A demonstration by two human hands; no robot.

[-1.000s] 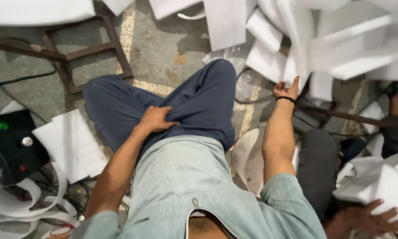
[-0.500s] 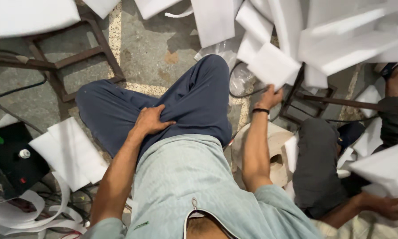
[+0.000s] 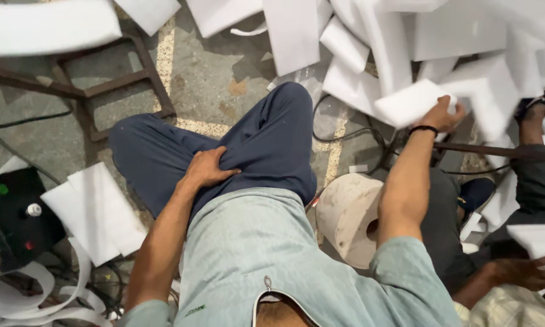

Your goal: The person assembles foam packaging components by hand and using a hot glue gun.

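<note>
The right hand (image 3: 441, 115) is closed around a white foam block (image 3: 410, 103), holding it up just above a dark metal bar (image 3: 502, 151). The left hand (image 3: 207, 168) lies flat and loose on the blue trouser leg (image 3: 266, 145), holding nothing. More white foam pieces (image 3: 357, 54) are piled beyond the block.

The foam block (image 3: 413, 103) in the right hand (image 3: 442, 115) was plain white, like the foam sheets (image 3: 97, 212) stacked by the left knee. A black band (image 3: 424, 129) circled that wrist. The left hand (image 3: 207, 168) lay on navy trousers (image 3: 266, 145); the shirt (image 3: 248, 254) was pale grey-green. The floor (image 3: 218, 79) was speckled grey with yellowish stripes. A black box (image 3: 12, 218) carried a green knob.
</note>
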